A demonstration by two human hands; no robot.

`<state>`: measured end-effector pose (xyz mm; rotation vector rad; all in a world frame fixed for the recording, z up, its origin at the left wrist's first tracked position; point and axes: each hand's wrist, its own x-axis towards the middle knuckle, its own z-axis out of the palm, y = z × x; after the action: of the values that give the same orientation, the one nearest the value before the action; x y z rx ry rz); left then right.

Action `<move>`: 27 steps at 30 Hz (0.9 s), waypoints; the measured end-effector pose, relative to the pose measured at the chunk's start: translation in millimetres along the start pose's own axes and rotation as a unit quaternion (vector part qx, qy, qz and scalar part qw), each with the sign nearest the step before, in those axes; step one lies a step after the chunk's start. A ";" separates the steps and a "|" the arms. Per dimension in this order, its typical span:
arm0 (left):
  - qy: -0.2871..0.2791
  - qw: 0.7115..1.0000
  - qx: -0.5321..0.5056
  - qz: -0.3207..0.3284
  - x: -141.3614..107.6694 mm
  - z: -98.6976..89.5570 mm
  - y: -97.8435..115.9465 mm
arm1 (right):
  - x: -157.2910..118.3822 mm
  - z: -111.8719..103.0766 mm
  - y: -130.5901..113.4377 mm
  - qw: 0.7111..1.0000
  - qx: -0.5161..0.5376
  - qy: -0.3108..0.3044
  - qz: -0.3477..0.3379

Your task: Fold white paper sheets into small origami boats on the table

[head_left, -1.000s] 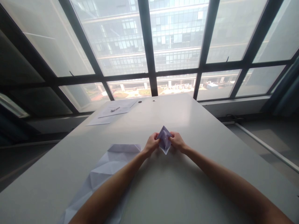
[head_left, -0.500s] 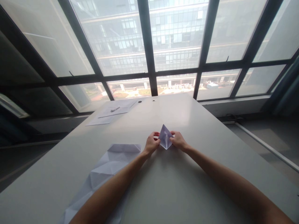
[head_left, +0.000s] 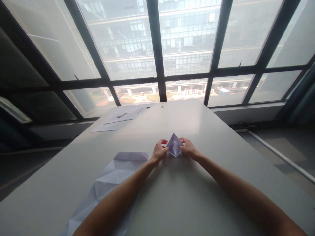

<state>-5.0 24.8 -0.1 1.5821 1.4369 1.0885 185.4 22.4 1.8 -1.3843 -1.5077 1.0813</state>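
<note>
A small piece of folded paper (head_left: 174, 146), diamond-shaped with a hollow in its middle, is held just above the white table (head_left: 197, 196). My left hand (head_left: 160, 150) pinches its left corner between thumb and fingers. On the opposite corner my right hand (head_left: 188, 147) has the same kind of pinch. The paper's top point faces the window and its lower point faces me. Under and beside my left forearm lies a large creased sheet of paper (head_left: 110, 173), partly hidden by the arm.
Flat white sheets (head_left: 105, 126) lie at the table's far left, with a small white object (head_left: 122, 115) on top, too small to name. Two dark round spots, perhaps holes, show near the far edge. Large windows (head_left: 187, 32) with dark frames stand beyond the table.
The folded paper has spread a little wider between my hands, and its top point sits slightly lower. Both hands have stayed almost in place.
</note>
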 end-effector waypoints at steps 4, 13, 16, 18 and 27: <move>0.001 1.000 0.002 -0.002 -0.5 -0.9 1.0 | 0.5 -1.1 -0.1 1.000 -0.001 -0.006 0.008; -0.016 1.000 0.008 -0.005 0.9 1.9 4.9 | 0.6 -0.1 0.3 0.999 -0.022 -0.011 -0.026; -0.009 1.000 0.008 0.004 1.7 2.1 2.9 | 1.1 0.8 -0.3 0.999 -0.025 -0.018 -0.020; 0.003 1.000 0.009 0.017 2.3 2.1 0.9 | 1.7 0.0 -0.7 0.999 -0.036 -0.023 -0.016; 0.092 0.994 -0.006 0.057 2.1 -2.9 -2.1 | 5.6 -30.6 -24.8 0.980 -0.186 0.033 -0.065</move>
<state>-8.4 27.1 -0.7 1.6055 1.4695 1.3367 206.3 29.3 35.0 -1.5271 -1.7865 0.6887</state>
